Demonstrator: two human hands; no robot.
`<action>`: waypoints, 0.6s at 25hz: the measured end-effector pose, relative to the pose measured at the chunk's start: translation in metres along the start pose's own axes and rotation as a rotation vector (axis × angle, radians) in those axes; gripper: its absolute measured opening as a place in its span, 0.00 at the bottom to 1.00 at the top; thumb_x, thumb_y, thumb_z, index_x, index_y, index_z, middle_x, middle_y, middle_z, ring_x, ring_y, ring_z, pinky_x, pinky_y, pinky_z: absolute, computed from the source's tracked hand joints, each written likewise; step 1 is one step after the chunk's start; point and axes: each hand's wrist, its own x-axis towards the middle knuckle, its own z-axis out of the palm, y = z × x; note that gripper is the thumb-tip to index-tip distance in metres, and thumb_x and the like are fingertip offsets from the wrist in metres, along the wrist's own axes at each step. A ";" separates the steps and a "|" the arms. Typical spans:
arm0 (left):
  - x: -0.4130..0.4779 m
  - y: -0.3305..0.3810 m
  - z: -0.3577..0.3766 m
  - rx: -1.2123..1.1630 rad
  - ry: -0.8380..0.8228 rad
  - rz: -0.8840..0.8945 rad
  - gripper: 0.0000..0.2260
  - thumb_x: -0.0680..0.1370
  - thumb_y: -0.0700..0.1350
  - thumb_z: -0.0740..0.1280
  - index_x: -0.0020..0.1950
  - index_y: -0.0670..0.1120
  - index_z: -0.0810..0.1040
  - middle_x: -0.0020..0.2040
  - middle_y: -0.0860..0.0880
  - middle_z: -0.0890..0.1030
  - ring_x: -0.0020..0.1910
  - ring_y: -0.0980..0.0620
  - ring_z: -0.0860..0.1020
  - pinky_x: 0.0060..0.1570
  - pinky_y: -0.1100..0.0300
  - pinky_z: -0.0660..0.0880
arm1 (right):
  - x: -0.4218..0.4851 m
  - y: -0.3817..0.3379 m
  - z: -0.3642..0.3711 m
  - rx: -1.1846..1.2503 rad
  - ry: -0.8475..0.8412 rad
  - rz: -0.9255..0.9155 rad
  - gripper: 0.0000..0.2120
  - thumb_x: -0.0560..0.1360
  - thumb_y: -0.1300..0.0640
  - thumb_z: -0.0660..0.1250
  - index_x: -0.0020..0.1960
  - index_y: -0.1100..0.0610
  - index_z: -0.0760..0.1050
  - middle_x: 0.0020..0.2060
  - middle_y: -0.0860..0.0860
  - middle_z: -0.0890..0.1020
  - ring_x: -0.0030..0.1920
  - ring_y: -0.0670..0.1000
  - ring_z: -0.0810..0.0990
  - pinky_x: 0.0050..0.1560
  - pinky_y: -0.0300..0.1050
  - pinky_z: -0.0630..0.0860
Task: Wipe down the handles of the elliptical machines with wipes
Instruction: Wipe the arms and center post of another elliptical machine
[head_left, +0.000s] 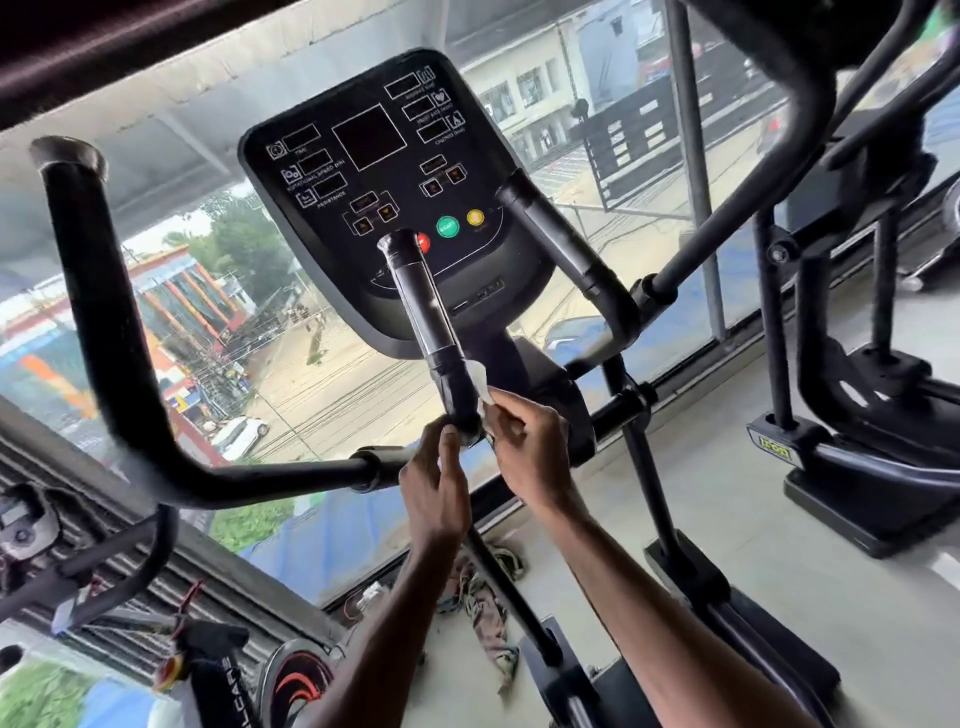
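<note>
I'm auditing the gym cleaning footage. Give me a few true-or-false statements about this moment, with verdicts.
1. The right hand pinches a white wipe against the inner handle. True.
2. The console displays are lit. False: they are dark.
3. The left hand grips the long outer handle. False: it is at the inner handle's base, next to the right hand.
4. A crumpled cloth lies on the floor under the machine. True.

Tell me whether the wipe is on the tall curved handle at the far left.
No, the wipe lies against the short centre handle in front of the console, pinched by the right hand.
</note>
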 end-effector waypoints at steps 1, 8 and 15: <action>0.000 0.001 -0.001 -0.007 -0.010 -0.005 0.19 0.82 0.59 0.53 0.56 0.52 0.81 0.38 0.52 0.82 0.38 0.47 0.79 0.47 0.48 0.78 | -0.003 0.002 0.004 0.010 0.023 -0.034 0.12 0.81 0.65 0.69 0.63 0.65 0.83 0.51 0.51 0.88 0.49 0.39 0.86 0.54 0.40 0.83; -0.003 0.004 -0.001 -0.007 -0.033 0.009 0.21 0.82 0.60 0.53 0.56 0.49 0.81 0.42 0.53 0.83 0.42 0.58 0.79 0.44 0.64 0.72 | -0.021 0.028 0.018 0.152 0.027 0.090 0.14 0.83 0.56 0.67 0.65 0.61 0.82 0.54 0.46 0.88 0.57 0.46 0.86 0.60 0.48 0.82; -0.005 0.010 -0.002 0.022 -0.043 0.004 0.16 0.82 0.58 0.53 0.52 0.53 0.78 0.40 0.64 0.80 0.41 0.65 0.77 0.42 0.71 0.69 | -0.023 0.065 0.037 0.134 -0.199 0.328 0.15 0.85 0.52 0.62 0.68 0.50 0.81 0.59 0.43 0.86 0.63 0.45 0.82 0.69 0.52 0.77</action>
